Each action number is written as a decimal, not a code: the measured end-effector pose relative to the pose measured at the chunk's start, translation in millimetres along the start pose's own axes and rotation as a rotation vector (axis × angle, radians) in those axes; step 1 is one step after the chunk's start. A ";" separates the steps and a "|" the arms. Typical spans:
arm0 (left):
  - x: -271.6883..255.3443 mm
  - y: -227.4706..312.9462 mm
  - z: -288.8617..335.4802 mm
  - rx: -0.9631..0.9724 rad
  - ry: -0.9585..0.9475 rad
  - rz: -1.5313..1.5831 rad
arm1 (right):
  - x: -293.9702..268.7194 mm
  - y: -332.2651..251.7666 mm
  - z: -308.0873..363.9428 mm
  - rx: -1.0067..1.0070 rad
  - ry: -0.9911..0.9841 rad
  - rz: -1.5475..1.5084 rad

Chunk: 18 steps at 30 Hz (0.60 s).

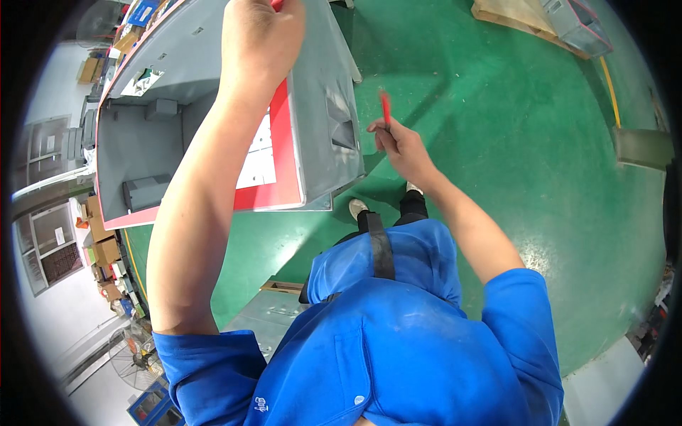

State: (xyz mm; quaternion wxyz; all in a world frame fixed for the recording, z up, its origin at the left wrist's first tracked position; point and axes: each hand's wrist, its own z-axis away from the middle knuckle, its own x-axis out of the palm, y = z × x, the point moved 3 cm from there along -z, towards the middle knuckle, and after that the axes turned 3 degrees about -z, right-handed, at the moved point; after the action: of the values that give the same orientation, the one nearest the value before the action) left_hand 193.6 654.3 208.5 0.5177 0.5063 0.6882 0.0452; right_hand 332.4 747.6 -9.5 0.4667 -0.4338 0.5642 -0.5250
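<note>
A large grey metal cabinet (323, 135) with a red front frame fills the upper left. Over it reaches my left hand (264, 39), its fingers closed. A small red piece (277, 4) shows at those fingers, mostly cut off by the picture's top edge, so its kind is unclear. To the right of the cabinet, apart from it, my right hand (403, 150) grips a slim red pen-like stick (386, 106) that points upward. A white panel with small holes (260, 157) sits beside the red frame, partly behind my left forearm.
A grey cabinet (266, 316) with a wooden piece stands lower left, near my body. Shelved boxes (106, 252) and a fan (135, 355) line the left wall. On the green floor, a wooden pallet (522, 21) lies at the far right.
</note>
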 end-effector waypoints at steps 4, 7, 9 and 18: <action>0.0 -6.8 0.3 -0.045 -0.022 0.015 | 17.7 2.9 -20.4 -0.208 0.184 0.058; 0.4 -7.9 -0.8 -0.097 -0.054 0.038 | 23.3 8.8 -40.2 -0.382 0.239 0.168; 0.8 -9.2 -0.3 -0.043 -0.025 0.041 | 21.7 12.1 -44.4 -0.450 0.203 0.184; 2.6 6.1 5.2 -0.197 0.040 0.213 | 15.2 5.2 -45.8 -0.376 0.087 0.183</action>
State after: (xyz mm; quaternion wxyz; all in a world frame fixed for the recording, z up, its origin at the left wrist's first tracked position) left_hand 201.7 656.9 207.9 0.5432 0.5223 0.6330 0.1773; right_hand 284.6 741.7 -15.1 0.3985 -0.4371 0.7088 -0.3844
